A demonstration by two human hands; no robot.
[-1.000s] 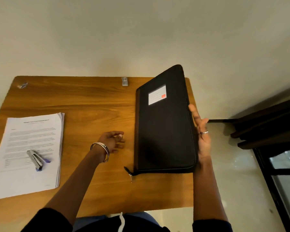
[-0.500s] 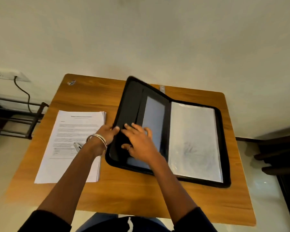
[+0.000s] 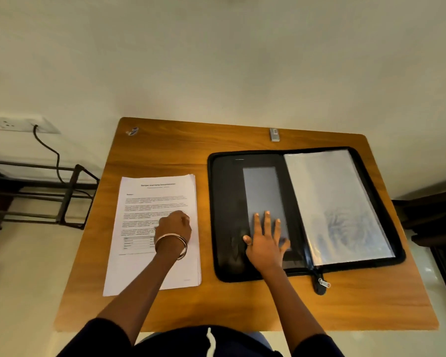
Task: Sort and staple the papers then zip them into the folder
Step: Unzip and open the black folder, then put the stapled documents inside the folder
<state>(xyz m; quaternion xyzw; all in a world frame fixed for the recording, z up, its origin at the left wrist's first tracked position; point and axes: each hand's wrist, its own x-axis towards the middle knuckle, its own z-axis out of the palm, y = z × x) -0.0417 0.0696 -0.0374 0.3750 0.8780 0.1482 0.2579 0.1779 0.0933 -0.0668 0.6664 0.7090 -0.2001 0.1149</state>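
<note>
A black zip folder point(image 3: 304, 210) lies open on the table point(image 3: 242, 305); the right hand point(image 3: 265, 240) presses spread fingers inside. The left hand point(image 3: 174, 226) curls on the papers point(image 3: 155, 228), grip unclear.

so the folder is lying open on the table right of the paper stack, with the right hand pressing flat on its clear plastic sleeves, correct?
Not quite. In the head view the right hand lies flat on the folder's dark left half, on the grey panel, not on the clear plastic sleeves, which fill the right half. The rest holds: the folder lies open on the table, right of the paper stack.

wooden table point(image 3: 165, 155), wall socket point(image 3: 18, 124), perhaps a clip point(image 3: 274, 134)
</note>
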